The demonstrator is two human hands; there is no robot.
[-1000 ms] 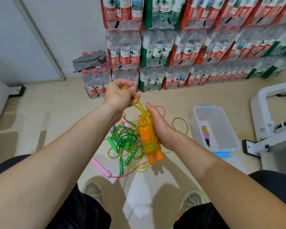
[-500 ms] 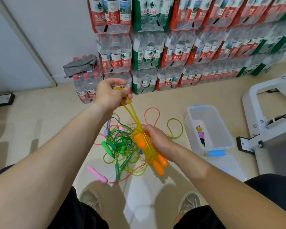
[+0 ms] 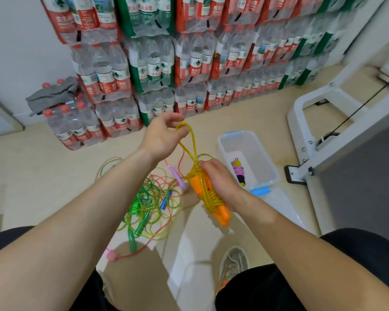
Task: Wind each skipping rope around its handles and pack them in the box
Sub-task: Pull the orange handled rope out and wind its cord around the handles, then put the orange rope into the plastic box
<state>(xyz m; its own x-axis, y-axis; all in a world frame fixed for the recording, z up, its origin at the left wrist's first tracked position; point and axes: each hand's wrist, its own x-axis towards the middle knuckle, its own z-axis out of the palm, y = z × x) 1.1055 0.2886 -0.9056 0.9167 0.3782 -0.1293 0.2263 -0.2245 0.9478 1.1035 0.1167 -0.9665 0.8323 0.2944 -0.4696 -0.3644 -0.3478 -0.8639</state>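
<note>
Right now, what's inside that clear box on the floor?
One wound purple rope lies in the clear box; the right hand covers its near-left corner.

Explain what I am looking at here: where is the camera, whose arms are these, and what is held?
There is no machine: a person works with bare hands, and the one camera sits on their head, looking down along both forearms. The right hand grips two orange handles partly wrapped in yellow rope. The left hand pinches that rope's free loop above the handles. On the floor lies a tangle of other ropes. To the right stands a clear box with one wound purple rope inside. Packs of bottled water are stacked behind.
</note>
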